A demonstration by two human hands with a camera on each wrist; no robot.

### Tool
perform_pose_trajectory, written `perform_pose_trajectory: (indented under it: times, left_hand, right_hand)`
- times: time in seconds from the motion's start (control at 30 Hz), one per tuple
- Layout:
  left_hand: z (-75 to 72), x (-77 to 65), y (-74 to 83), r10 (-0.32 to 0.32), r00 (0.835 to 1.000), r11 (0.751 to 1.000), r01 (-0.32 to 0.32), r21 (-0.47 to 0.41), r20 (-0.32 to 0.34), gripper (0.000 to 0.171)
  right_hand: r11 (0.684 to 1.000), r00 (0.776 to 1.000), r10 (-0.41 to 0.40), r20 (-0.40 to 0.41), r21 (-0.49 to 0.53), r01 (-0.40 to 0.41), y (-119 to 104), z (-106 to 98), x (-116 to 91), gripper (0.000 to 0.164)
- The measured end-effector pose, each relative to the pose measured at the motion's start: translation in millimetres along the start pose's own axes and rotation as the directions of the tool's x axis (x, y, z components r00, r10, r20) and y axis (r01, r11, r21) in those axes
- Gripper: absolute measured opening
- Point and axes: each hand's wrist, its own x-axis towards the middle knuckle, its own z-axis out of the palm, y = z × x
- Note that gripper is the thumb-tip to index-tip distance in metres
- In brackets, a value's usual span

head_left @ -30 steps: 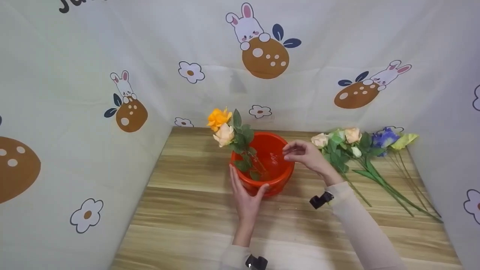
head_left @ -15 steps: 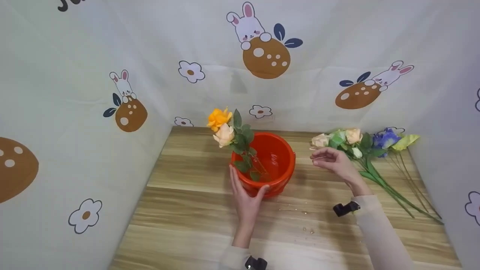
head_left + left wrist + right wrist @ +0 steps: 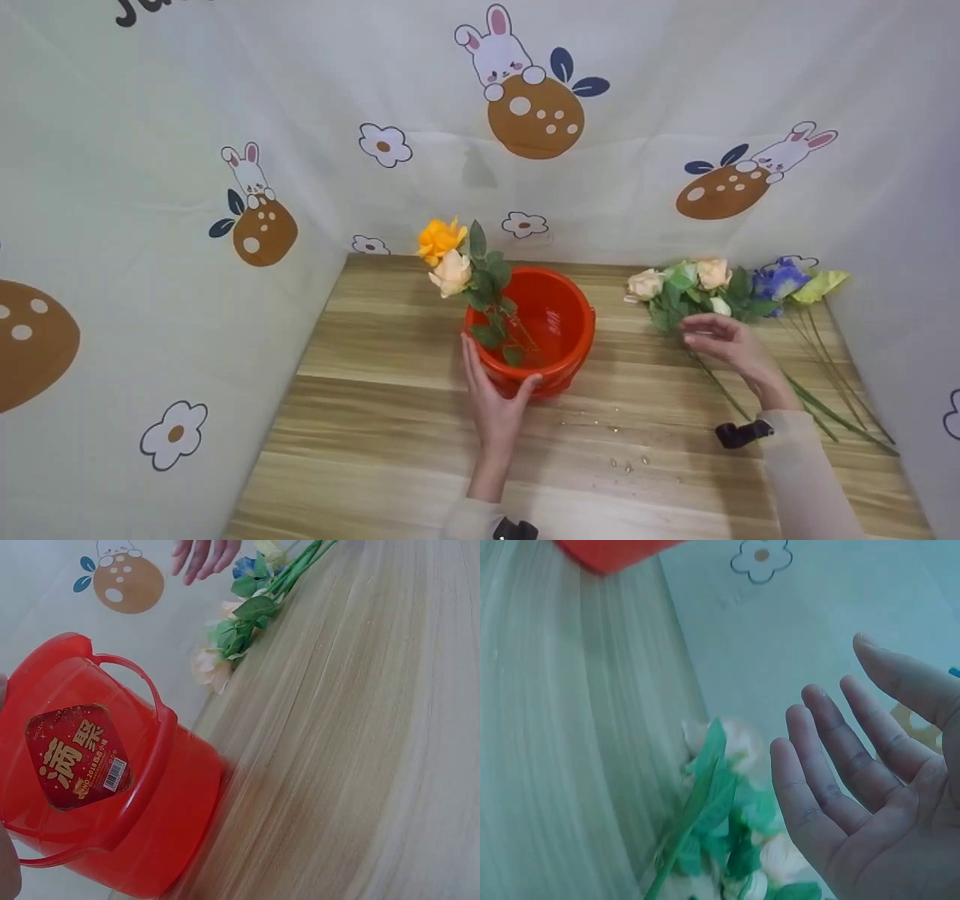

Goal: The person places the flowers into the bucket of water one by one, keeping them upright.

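Head view: your left hand [image 3: 495, 416] is spread wide against the outer wall of the red bucket [image 3: 559, 300], just beyond it on the surface [image 3: 375, 442], apparently to steady it. The orange rose [image 3: 441, 241] and peach rose [image 3: 451, 273] lean past your left fingertips, seemingly propped by the rim. Your right hand [image 3: 729, 349], holding nothing, hovers beside the laid flowers [image 3: 713, 273], whose stems run back towards you, perhaps for easy access.

Left wrist view: the bucket's label [image 3: 79, 756] is beside your left hand.

Right wrist view: your fingers are parted, leaves [image 3: 705, 802] nearby.
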Motion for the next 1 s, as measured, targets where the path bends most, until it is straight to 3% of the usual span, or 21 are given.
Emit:
perform_pose_trajectory:
  times: [0.27, 0.5, 1.0]
  left_hand:
    - [-0.4, -0.2, 0.9, 0.018, 1.000, 1.000, -0.018, 0.011, -0.010, 0.120]
    - [-0.1, 0.3, -2.3, 0.076, 0.997, 0.997, -0.075, 0.011, -0.021, 0.120]
    - [0.3, 0.2, -3.6, 0.046, 0.999, 0.999, -0.047, -0.016, -0.019, 0.120]
  right_hand:
    - [0.994, 0.999, 0.022, -0.023, 0.104, -0.020, 22, -14, -10, 0.037]
    - [0.995, 0.997, 0.082, -0.010, 0.065, -0.081, 39, -20, -16, 0.046]
    - [0.992, 0.993, 0.118, 0.000, -0.037, -0.118, 76, -29, -21, 0.058]
